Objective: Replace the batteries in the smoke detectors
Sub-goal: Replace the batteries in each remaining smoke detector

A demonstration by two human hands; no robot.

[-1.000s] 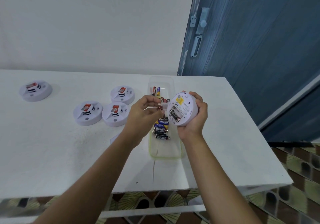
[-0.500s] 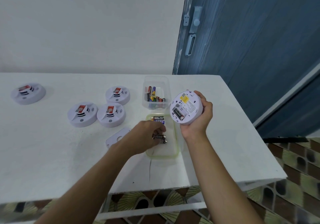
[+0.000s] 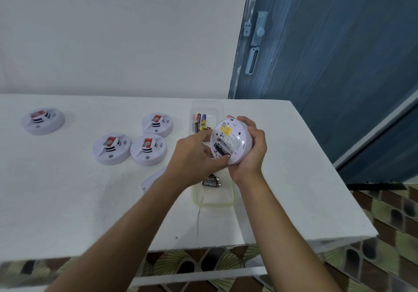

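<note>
White bench [image 3: 67, 201] carries everything, its near edge at the bottom of the view and the person's two bare forearms reaching in over it. Closest to that near edge, toward the right side, lies a clear tray with a pale green rim [image 3: 213, 203], and a few black batteries [image 3: 211, 182] lie at its far end. Just left of the tray a flat white cover [image 3: 152, 178] lies on the bench, partly hidden by the left forearm. Above the tray, both hands meet around a smoke detector [image 3: 235, 140] held clear of the bench, tilted with its underside toward the camera, a yellow label and an open battery bay showing. The right hand [image 3: 251, 153] has its grip clenched around the detector's rim from the right and below. The left hand [image 3: 194, 158] has its grip pinched on a black battery [image 3: 222, 151] lying in the bay, fingertips pressing at the battery's lower end. Farther out, near the middle of the bench, three more detectors [image 3: 148, 149] sit face up in a close cluster, the front two touching or nearly so. Behind the held detector a second clear box [image 3: 205, 106] holds mixed batteries. Another detector [image 3: 43, 121] sits alone toward the far left corner.
</note>
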